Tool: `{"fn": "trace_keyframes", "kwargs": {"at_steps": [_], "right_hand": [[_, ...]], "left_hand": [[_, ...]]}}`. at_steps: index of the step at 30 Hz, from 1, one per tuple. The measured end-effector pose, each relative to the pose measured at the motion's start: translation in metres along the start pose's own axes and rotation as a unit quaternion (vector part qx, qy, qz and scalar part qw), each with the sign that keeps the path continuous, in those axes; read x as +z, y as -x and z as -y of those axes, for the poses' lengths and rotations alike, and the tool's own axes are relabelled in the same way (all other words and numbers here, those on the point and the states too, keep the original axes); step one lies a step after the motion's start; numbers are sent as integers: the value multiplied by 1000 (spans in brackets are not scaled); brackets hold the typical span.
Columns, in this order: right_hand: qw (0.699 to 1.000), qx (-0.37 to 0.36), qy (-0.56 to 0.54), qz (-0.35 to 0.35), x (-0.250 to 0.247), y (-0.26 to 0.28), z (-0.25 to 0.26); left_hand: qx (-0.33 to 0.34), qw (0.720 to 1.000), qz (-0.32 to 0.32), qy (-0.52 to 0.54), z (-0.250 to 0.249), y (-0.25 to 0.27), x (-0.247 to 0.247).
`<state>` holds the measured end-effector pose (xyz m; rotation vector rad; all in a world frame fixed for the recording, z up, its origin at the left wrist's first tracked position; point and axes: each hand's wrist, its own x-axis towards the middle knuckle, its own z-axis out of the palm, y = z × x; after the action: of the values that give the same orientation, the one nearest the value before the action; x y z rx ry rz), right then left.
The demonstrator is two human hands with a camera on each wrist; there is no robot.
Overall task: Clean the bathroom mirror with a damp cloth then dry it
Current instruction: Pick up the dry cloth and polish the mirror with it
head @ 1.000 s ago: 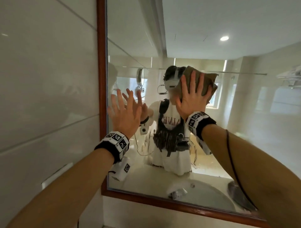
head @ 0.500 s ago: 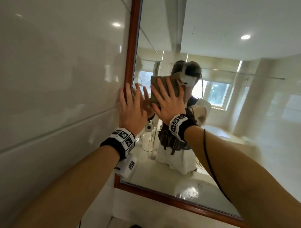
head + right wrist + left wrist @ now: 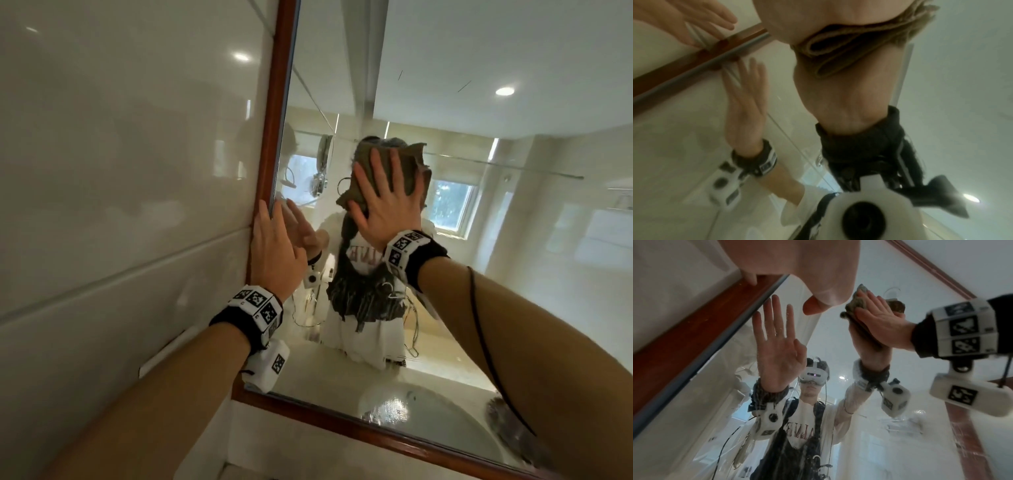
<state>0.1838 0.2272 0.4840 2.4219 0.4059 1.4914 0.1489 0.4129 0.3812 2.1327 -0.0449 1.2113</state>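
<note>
The mirror (image 3: 513, 281) hangs on the wall in a brown wooden frame (image 3: 274, 120). My right hand (image 3: 383, 205) lies flat with spread fingers on a folded olive-brown cloth (image 3: 407, 161), pressing it against the glass at about head height. My left hand (image 3: 274, 246) rests flat and open on the mirror's left edge, its fingertips over the frame. In the left wrist view the right hand (image 3: 884, 324) pins the cloth (image 3: 857, 303) to the glass beside the frame (image 3: 694, 321). The right wrist view shows the cloth (image 3: 849, 48) bunched under my palm (image 3: 828, 19).
Glossy white wall tiles (image 3: 120, 171) run left of the mirror. A white wall fitting (image 3: 164, 353) sits low on the tiles. The sink basin (image 3: 411, 407) shows as a reflection at the mirror's bottom, with the lower frame rail (image 3: 342, 421) beneath it.
My right hand swept the cloth left toward the frame, then back right across the glass. My left hand slid from the glass to the mirror's left edge.
</note>
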Motion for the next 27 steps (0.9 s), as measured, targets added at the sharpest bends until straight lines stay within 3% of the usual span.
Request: {"fn": "trace_keyframes", "kwargs": {"at_steps": [7, 15, 18, 27], "right_hand": [[999, -31, -24, -32, 3, -32, 49], [995, -102, -8, -10, 19, -31, 77], [991, -131, -6, 0, 25, -17, 85], [976, -194, -47, 83, 66, 84, 126]], "left_hand": [[-21, 998, -3, 52, 7, 4, -3], [-6, 990, -32, 140, 14, 9, 0], [1, 988, -50, 149, 17, 14, 0], [-80, 978, 8, 195, 20, 30, -7]]}}
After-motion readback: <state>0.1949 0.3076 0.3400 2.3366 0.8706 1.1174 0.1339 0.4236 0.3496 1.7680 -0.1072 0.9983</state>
